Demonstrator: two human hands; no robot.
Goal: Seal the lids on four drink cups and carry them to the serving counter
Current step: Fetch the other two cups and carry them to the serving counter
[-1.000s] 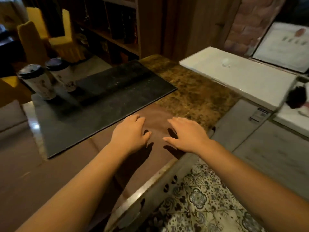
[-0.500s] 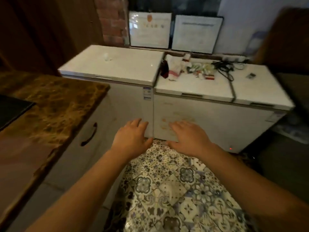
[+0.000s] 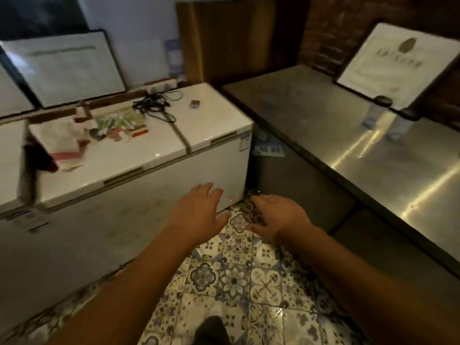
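Note:
Two drink cups with dark lids stand on a steel counter (image 3: 348, 135) at the right: one cup (image 3: 375, 112) and a second cup (image 3: 403, 125) beside it, in front of a framed certificate. Both are blurred. My left hand (image 3: 199, 215) and my right hand (image 3: 278, 215) are held out in front of me over the patterned tile floor, fingers spread and relaxed, holding nothing. Both hands are well short of the cups.
A white chest freezer (image 3: 139, 175) stands on the left, with cables, packets and papers on its lid. Framed boards (image 3: 67, 68) lean on the wall behind it. A framed certificate (image 3: 398, 63) leans at the right. Patterned tile floor (image 3: 236, 282) runs between freezer and counter.
The view has swung right, from the marble serving counter with two lidded cups, past the freezers, to the steel counter. My hands stay empty and outstretched.

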